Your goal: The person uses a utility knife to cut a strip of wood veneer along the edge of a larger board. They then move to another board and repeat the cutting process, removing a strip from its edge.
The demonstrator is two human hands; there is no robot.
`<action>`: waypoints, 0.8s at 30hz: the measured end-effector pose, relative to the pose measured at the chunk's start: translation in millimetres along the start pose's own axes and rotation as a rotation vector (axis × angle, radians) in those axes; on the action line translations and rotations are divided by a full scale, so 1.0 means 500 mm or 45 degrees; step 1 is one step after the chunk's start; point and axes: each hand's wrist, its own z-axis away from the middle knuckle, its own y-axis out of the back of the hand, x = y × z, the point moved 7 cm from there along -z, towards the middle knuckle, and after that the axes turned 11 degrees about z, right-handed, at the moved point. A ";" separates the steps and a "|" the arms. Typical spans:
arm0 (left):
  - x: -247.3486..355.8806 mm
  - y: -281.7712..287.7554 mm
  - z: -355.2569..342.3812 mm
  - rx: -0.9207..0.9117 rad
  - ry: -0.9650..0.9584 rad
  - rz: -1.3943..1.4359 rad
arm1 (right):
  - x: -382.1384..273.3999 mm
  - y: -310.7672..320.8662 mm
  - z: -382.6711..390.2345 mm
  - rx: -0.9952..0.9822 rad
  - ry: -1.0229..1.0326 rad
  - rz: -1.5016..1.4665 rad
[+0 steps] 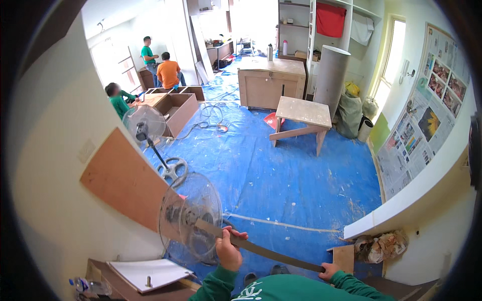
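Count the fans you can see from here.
2: the near fan, ahead and left of the left hand, and the far fan, beyond it toward the left. Others may be hidden.

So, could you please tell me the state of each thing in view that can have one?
Brown strip: held in both hands
Left hand: gripping the strip
Right hand: gripping the strip's right end
Near fan: upright; spin unclear
Far fan: upright; spin unclear
Wooden chest: lid shut
Stool: upright
Red cloth: hanging
Blue sheet: spread out
Clear bottle: on its side
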 end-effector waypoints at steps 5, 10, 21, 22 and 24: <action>-0.055 -0.167 -0.257 -0.143 -0.128 -0.163 | 0.091 0.117 -0.202 0.032 -0.114 -0.029; -0.095 -0.310 -0.498 -0.230 -0.308 -0.414 | 0.156 0.274 -0.491 0.017 -0.140 0.086; -0.214 -0.424 -1.032 -0.131 -0.261 -0.692 | 0.066 0.638 -0.907 -0.125 0.017 -0.027; -0.223 -0.442 -1.099 -0.158 -0.236 -0.671 | 0.072 0.651 -0.971 -0.164 -0.019 -0.005; -0.251 -0.470 -1.236 -0.214 -0.156 -0.628 | 0.097 0.663 -1.064 -0.204 -0.099 -0.062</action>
